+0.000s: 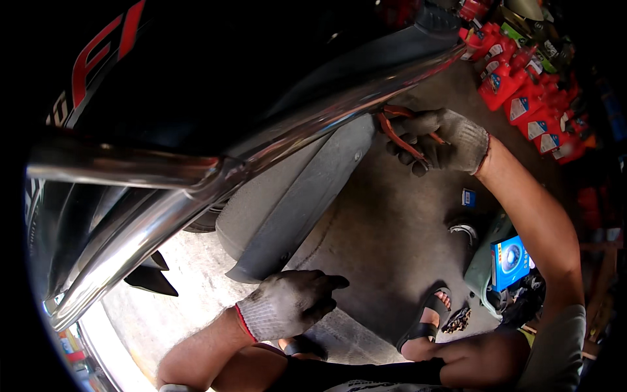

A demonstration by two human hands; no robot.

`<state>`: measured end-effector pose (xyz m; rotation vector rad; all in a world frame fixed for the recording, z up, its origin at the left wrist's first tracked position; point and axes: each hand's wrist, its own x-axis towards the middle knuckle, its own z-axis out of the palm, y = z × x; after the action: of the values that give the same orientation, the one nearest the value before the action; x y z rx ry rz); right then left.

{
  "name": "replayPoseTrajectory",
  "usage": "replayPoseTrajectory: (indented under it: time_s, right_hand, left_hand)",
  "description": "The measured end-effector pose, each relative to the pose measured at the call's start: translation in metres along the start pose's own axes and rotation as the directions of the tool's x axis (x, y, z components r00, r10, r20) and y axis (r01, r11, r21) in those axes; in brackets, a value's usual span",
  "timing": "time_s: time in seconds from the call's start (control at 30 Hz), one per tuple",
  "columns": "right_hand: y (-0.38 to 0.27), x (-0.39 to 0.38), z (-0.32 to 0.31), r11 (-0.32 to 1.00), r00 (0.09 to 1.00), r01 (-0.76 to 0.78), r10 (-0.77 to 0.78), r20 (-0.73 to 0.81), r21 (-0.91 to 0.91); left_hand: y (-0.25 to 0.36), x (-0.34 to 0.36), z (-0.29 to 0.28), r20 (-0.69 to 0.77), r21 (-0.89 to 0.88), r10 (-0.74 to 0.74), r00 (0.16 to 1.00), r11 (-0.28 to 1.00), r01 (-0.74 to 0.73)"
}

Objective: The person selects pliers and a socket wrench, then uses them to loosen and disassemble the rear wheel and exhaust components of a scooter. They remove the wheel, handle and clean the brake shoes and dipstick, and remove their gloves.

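My right hand, in a dirty knit glove, grips orange-handled pliers held against the underside of a chrome rail of a black motorcycle. My left hand, gloved the same way, hovers low by the end of a grey plastic mudguard, fingers curled and holding nothing. The pliers' jaws are hidden behind the rail.
Several red oil bottles stand on the concrete floor at upper right. A blue box lies by a green object at right. My foot in a black sandal rests on the floor beside a small chain piece.
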<state>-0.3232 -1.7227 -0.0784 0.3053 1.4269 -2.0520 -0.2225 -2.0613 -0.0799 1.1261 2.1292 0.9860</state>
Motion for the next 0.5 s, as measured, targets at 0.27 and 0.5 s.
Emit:
replayPoseTrajectory:
  time_s: [0.27, 0.5]
  right_hand:
    - [-0.027, 0.014, 0.012, 0.954, 0.975, -0.222, 0.213, -0.065, -0.204]
    - [-0.073, 0.016, 0.023, 0.468, 0.949, -0.314, 0.144, -0.279, -0.826]
  left_hand:
    - [-0.010, -0.012, -0.004, 0.045, 0.003, 0.029, 0.999, 1.000, -0.029]
    - [-0.012, -0.008, -0.003, 0.083, -0.045, 0.051, 0.995, 0.998, -0.047]
